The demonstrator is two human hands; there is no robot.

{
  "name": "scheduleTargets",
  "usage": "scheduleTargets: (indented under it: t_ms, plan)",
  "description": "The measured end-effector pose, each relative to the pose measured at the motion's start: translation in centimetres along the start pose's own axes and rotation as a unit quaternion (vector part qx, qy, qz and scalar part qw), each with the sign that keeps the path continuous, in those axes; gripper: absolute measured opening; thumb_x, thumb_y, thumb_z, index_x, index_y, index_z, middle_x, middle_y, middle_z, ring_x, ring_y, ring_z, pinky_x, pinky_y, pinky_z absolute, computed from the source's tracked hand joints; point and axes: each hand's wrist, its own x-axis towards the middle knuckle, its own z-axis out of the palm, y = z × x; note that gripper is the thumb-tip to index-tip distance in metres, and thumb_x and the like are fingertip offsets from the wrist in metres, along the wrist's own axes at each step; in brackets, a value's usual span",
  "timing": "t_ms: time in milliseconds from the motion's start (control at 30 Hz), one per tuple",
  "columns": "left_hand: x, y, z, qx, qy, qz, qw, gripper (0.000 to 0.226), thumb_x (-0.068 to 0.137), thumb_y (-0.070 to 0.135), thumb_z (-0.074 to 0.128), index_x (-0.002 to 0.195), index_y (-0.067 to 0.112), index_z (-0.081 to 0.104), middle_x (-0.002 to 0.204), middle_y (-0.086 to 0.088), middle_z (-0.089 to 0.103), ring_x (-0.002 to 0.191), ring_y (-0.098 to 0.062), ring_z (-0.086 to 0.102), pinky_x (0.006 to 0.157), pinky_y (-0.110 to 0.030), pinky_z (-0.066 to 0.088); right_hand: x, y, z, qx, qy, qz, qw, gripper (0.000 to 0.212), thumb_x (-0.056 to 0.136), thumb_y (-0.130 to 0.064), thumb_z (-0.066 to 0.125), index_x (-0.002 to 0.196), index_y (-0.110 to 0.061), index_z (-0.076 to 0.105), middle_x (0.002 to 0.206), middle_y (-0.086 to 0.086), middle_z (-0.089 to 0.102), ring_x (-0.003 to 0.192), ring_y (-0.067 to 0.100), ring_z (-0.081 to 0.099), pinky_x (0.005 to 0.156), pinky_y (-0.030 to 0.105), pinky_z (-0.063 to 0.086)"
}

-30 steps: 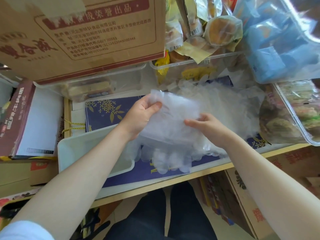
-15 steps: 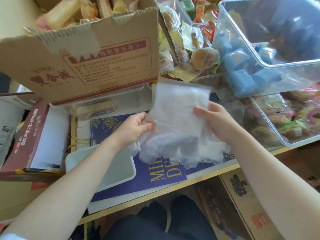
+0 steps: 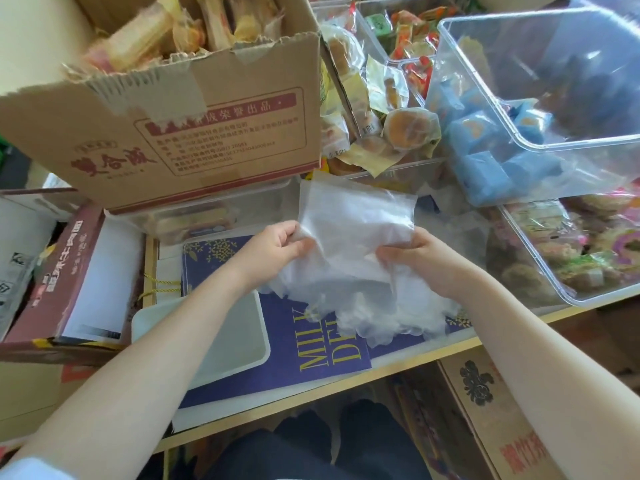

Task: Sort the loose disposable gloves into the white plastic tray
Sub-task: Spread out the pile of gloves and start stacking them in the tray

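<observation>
A stack of thin, clear disposable gloves [image 3: 353,237] is held up above the table, cuffs upward and fingertips hanging down toward the front edge. My left hand [image 3: 273,252] grips the stack's left side. My right hand [image 3: 415,261] grips its right side, fingers curled into the plastic. The white plastic tray [image 3: 242,355] lies lower left on the table, partly hidden under my left forearm, with nothing visible inside it.
A purple printed box [image 3: 311,362] lies under the tray and gloves. A cardboard box of snacks [image 3: 194,133] stands behind, on a clear bin [image 3: 207,216]. Clear bins of packaged snacks [image 3: 554,98] crowd the right. A maroon carton [image 3: 62,271] sits left.
The view tilted up and the hands with the glove stack moved slightly nearer. My right hand shifted lower on the stack and curled into it; the stack now sags more between my hands.
</observation>
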Motion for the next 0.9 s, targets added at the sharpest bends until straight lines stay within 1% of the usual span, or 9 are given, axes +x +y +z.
scheduleTargets:
  t_ms: [133, 267, 333, 467, 567, 667, 767, 833, 900]
  plan:
    - [1.4, 0.1, 1.2, -0.036, 0.106, -0.017, 0.994, 0.012, 0.089, 0.024, 0.061, 0.08, 0.017, 0.058, 0.061, 0.008, 0.058, 0.055, -0.008, 0.049, 0.063, -0.03, 0.038, 0.5, 0.0, 0.6, 0.066, 0.057, -0.044, 0.995, 0.025, 0.093, 0.003, 0.049, 0.091, -0.019, 0.06, 0.07, -0.008, 0.064, 0.06, 0.005, 0.056, 0.059, 0.019, 0.044]
    - [1.8, 1.8, 4.0, 0.12, 0.239, 0.02, 0.963, 0.039, 0.086, 0.02, 0.065, 0.121, 0.01, 0.051, 0.118, -0.008, 0.054, 0.11, -0.022, 0.05, 0.095, -0.03, 0.037, 1.3, -0.3, 1.4, -0.125, 0.154, -0.063, 0.978, 0.035, 0.095, -0.005, 0.045, 0.12, -0.03, 0.048, 0.071, -0.004, 0.055, 0.051, 0.004, 0.047, 0.05, 0.021, 0.038]
    - [1.3, 3.5, 5.8, -0.022, 0.157, 0.026, 0.987, 0.045, 0.087, 0.029, 0.063, 0.127, 0.013, 0.047, 0.126, -0.003, 0.052, 0.114, -0.015, 0.05, 0.098, -0.024, 0.037, 1.3, -0.7, 1.8, -0.29, 0.162, -0.085, 0.939, 0.042, 0.095, -0.009, 0.042, 0.135, -0.023, 0.041, 0.072, 0.0, 0.052, 0.059, 0.018, 0.052, 0.054, 0.027, 0.034]
    - [1.1, 4.9, 8.2, -0.223, 0.042, -0.026, 0.974, 0.051, 0.079, 0.053, 0.064, 0.117, 0.021, 0.052, 0.117, 0.004, 0.063, 0.113, -0.008, 0.057, 0.097, -0.029, 0.043, 0.7, -0.4, 3.5, -0.496, 0.098, -0.076, 0.859, 0.062, 0.093, -0.008, 0.037, 0.149, -0.023, 0.014, 0.117, 0.005, 0.055, 0.094, 0.029, 0.06, 0.064, 0.029, 0.037]
    - [1.2, 5.2, 8.2, -0.215, 0.1, -0.05, 0.97, 0.021, 0.084, 0.038, 0.063, 0.089, 0.02, 0.053, 0.09, 0.002, 0.063, 0.091, -0.012, 0.061, 0.081, -0.028, 0.047, 0.9, 0.5, 4.2, -0.5, 0.064, -0.091, 0.859, 0.075, 0.092, -0.016, 0.041, 0.15, -0.021, -0.008, 0.129, 0.004, 0.052, 0.1, 0.026, 0.06, 0.07, 0.033, 0.048]
    - [1.7, 4.4, 8.2, -0.171, 0.137, -0.089, 0.972, 0.029, 0.09, 0.041, 0.055, 0.101, 0.014, 0.057, 0.091, -0.004, 0.063, 0.087, -0.018, 0.061, 0.075, -0.032, 0.048, 1.2, 1.1, 3.9, -0.467, 0.02, -0.136, 0.874, 0.083, 0.091, -0.037, 0.047, 0.149, -0.018, -0.01, 0.131, 0.003, 0.053, 0.103, 0.022, 0.06, 0.076, 0.038, 0.054]
    - [1.7, 4.2, 8.0, -0.173, 0.194, -0.112, 0.959, 0.021, 0.098, 0.034, 0.044, 0.099, 0.024, 0.062, 0.085, 0.003, 0.06, 0.083, -0.015, 0.057, 0.076, -0.03, 0.044, 1.6, 1.1, 3.1, -0.424, -0.064, -0.13, 0.894, 0.09, 0.09, -0.047, 0.05, 0.148, -0.021, -0.014, 0.112, 0.0, 0.06, 0.083, 0.011, 0.056, 0.074, 0.035, 0.053]
    - [1.8, 3.9, 7.7, -0.193, 0.209, -0.103, 0.953, 0.026, 0.099, 0.028, 0.041, 0.088, 0.032, 0.064, 0.091, 0.006, 0.066, 0.096, -0.018, 0.061, 0.088, -0.033, 0.044, 1.4, 1.2, 2.5, -0.378, -0.068, -0.135, 0.913, 0.083, 0.089, -0.046, 0.051, 0.15, -0.022, -0.001, 0.09, -0.005, 0.056, 0.069, 0.008, 0.049, 0.068, 0.034, 0.049]
    - [1.6, 3.5, 6.9, -0.218, 0.183, -0.093, 0.954, 0.027, 0.098, 0.029, 0.043, 0.088, 0.025, 0.068, 0.096, -0.002, 0.071, 0.102, -0.025, 0.063, 0.094, -0.039, 0.044, 1.4, 1.4, 1.5, -0.311, 0.061, -0.177, 0.932, 0.065, 0.088, -0.037, 0.058, 0.143, -0.017, 0.029, 0.079, -0.008, 0.049, 0.069, 0.007, 0.046, 0.066, 0.032, 0.044]
